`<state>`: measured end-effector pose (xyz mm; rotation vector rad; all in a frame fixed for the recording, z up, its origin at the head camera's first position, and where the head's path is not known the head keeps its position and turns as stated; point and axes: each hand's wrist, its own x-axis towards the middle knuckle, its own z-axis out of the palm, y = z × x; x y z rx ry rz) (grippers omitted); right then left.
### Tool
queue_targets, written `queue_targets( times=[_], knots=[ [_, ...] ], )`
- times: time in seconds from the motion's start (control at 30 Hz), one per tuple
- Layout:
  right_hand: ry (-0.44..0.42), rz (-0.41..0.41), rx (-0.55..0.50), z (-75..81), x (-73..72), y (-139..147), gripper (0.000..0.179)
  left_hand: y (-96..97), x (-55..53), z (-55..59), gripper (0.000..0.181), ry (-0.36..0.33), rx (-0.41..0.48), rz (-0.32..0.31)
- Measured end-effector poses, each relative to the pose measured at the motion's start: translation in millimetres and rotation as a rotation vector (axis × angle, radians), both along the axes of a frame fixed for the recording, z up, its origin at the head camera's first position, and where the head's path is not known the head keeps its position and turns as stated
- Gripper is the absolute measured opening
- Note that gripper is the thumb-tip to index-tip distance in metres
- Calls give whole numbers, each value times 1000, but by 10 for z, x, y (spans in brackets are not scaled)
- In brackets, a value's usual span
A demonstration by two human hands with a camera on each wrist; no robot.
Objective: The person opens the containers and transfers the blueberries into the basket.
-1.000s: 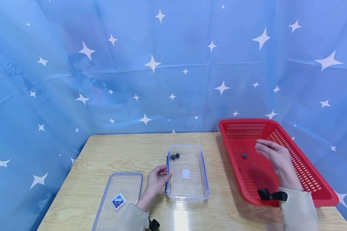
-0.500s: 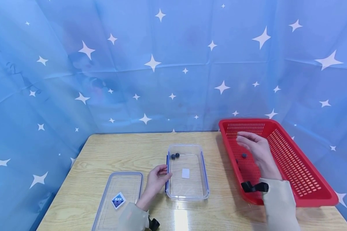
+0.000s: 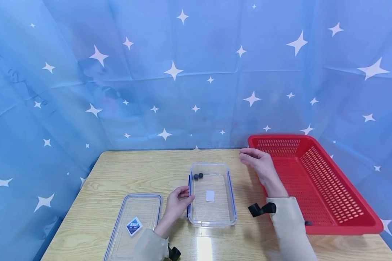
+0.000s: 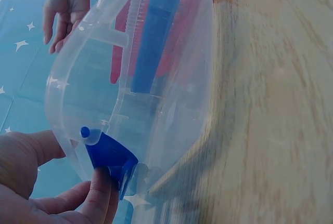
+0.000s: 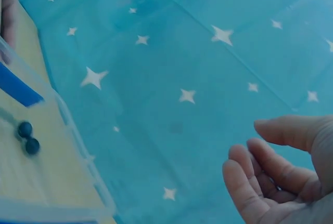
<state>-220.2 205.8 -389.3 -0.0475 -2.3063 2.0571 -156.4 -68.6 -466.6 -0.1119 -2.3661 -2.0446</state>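
Observation:
My left hand [image 3: 176,202] grips the left side of a clear plastic food container [image 3: 213,224], its fingers on a blue side latch [image 4: 110,154] in the left wrist view. Two small dark round balls [image 5: 30,145], like blueberries, lie together in the container's far left corner. My right hand [image 3: 259,165] is in the air over the left rim of a red plastic basket [image 3: 346,229]. In the right wrist view its fingers [image 5: 244,187] are loosely bent, the thumb apart from them, and nothing shows between. Another dark ball [image 3: 308,223] sits near the basket's front wall, partly hidden by the sleeve.
A clear lid [image 3: 143,210] with a blue rim and a blue-and-white label [image 3: 134,226] lies left of the container, under the left forearm. The wooden table [image 3: 134,174] ends at a blue star-printed curtain [image 3: 202,90]. A white label marks the container's floor.
My right hand has swept left from over the middle of the basket to its left rim, toward the container. The left hand and container stay where they were.

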Motion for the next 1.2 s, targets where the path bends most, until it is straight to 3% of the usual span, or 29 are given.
queue_targets(
  times=[0.2, 0.37, 0.8, 1.07, 1.2],
  knots=[
    [29, 75, -101, -88, -66, -256, 44, -28, -119, -286, 36, 0, 1, 3],
    [3, 107, -144, -181, -124, -437, 40, -33, -144, -333, 37, 0, -11, 9],
    [-88, 66, -160, -453, -257, -840, 31, -36, -127, -304, 38, -17, 2, 11],
    [-152, 50, -109, -616, -343, -961, 30, 1, -10, 3, 35, -22, 0, 13],
    [-191, 43, -68, -700, -380, -1004, 29, 0, -3, 16, 35, -14, 4, 14]
  ],
)
